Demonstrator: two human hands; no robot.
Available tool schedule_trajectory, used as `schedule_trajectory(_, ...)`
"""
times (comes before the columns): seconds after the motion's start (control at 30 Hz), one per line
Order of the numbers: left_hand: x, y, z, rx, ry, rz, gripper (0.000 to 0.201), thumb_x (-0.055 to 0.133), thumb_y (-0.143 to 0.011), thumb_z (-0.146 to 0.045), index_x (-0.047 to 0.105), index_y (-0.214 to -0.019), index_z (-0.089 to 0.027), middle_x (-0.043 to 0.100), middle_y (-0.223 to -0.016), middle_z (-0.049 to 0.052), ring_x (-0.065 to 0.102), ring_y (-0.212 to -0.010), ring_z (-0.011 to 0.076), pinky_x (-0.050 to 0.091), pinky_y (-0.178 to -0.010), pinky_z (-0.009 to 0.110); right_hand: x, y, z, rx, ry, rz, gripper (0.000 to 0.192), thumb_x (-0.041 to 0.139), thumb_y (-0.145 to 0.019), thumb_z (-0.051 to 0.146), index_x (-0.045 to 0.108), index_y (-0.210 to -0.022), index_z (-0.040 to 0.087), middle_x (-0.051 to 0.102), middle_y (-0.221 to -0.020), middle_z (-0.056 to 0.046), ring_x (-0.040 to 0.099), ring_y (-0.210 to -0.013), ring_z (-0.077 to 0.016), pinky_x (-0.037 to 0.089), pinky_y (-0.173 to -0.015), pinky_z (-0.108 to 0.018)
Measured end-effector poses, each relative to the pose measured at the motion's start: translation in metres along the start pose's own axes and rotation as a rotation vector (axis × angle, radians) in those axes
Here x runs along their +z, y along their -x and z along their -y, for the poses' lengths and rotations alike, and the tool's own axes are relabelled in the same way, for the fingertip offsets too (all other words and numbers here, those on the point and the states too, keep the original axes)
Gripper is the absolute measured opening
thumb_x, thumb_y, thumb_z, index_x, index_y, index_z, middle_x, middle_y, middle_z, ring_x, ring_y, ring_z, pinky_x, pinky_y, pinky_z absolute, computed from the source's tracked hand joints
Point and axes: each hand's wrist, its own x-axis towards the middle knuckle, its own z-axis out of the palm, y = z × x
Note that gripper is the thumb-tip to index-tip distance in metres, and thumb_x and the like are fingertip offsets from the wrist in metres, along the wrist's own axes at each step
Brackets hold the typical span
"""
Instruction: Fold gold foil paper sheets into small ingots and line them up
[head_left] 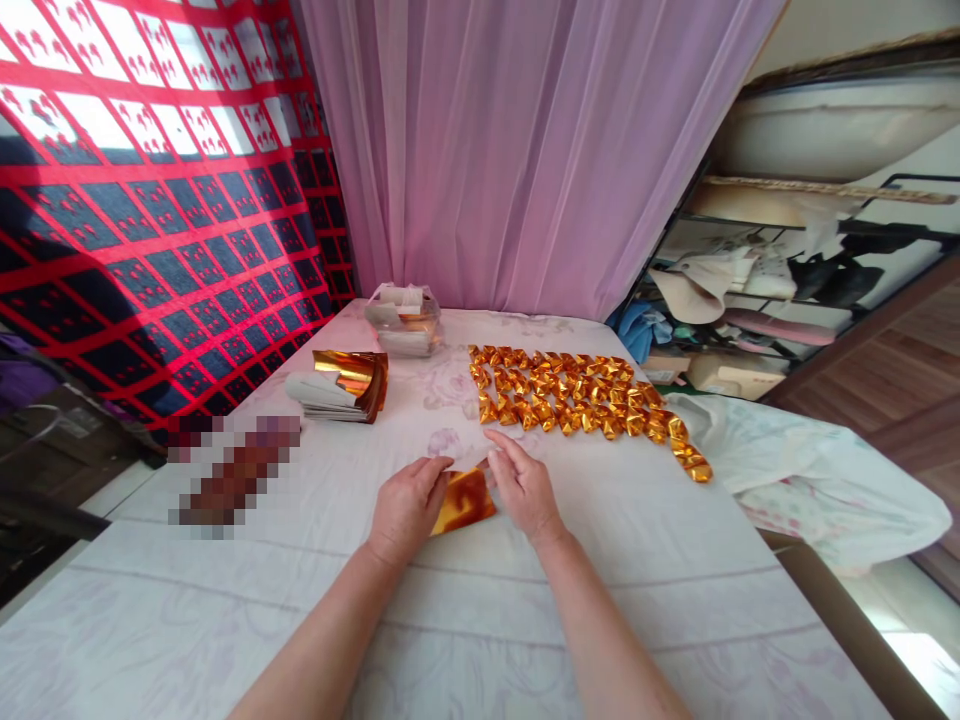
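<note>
A small sheet of shiny gold foil paper [466, 503] is between my hands above the cloth-covered table. My left hand [409, 505] is closed on its left side, with fingers bent over the edge. At the upper right corner, my right hand [525, 487] has thumb and fingers drawn together on the foil; the exact contact is partly hidden. Several rows of folded gold foil pieces [559, 392] lie beyond my right hand. Farther off to the left sits a stack of flat gold foil sheets [337, 388] with pale backs.
A clear plastic bag [405, 318] with more sheets stands at the table's far edge. A blurred patch [238, 475] covers something on the left. Purple curtains [510, 150] hang behind, a red-and-dark patterned cloth [187, 230] at left. A shelf with shoes [750, 275] is at right.
</note>
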Motion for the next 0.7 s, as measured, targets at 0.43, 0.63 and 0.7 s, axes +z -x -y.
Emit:
schedule_trajectory(0.43,-0.005,0.000,0.009,-0.037,0.010,-0.055,0.046,0.056,-0.078,-0.011,0.065,-0.120,-0.025,0.069,-0.115,0.003,0.070,-0.091,0.0181,0.056,-0.081,0.028,-0.019,-0.011,0.013,0.135,-0.245,-0.099,0.032,0.061,-0.075,0.048,0.069,-0.079,0.017,0.058,-0.064,0.001,0.047,-0.056,-0.0122,0.038,-0.054,-0.024)
schedule_trajectory(0.63,-0.005,-0.001,0.019,-0.032,0.057,-0.118,0.054,0.045,-0.076,-0.003,0.069,-0.118,-0.026,0.069,-0.116,0.002,0.069,-0.100,0.0168,0.056,-0.087,0.027,-0.031,-0.012,-0.001,0.238,-0.224,0.008,0.028,0.062,-0.070,0.040,0.070,-0.086,0.019,0.050,-0.061,0.004,0.039,-0.057,-0.0117,0.032,-0.053,-0.024)
schedule_trajectory(0.7,-0.003,-0.001,0.021,0.004,0.081,-0.115,0.061,0.041,-0.070,0.001,0.069,-0.118,-0.025,0.068,-0.119,0.001,0.067,-0.106,0.0162,0.054,-0.093,0.028,-0.035,-0.012,-0.006,0.318,-0.177,0.107,0.028,0.061,-0.070,0.037,0.070,-0.090,0.019,0.052,-0.063,0.004,0.041,-0.059,-0.0118,0.032,-0.054,-0.023)
